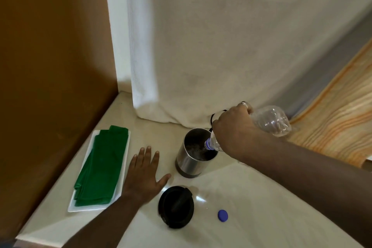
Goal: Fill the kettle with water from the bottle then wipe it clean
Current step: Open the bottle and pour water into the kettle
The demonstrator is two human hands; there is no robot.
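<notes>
A person is tipping a clear, crinkled plastic bottle (270, 120) neck-down into an open brushed-steel kettle (193, 154) standing on a glossy cream counter (241, 197), the right hand (234, 131) providing the grip, clenched around the bottle's middle, while the left hand (144, 175) is lying flat and released on the counter just beside the kettle, grasping nothing. The filling stage is appearing well advanced: the bottle is looking nearly drained and dark water is showing inside the kettle. The wiping is not yet begun, judging by the folded green cloth (101, 165) resting untouched on its white rectangular tray (122, 185) at the left. Counted across the counter: one kettle, one bottle, one round black kettle lid (176, 206) lying near the front edge, one small blue bottle cap (222, 215) beside it, one cloth and one tray.
</notes>
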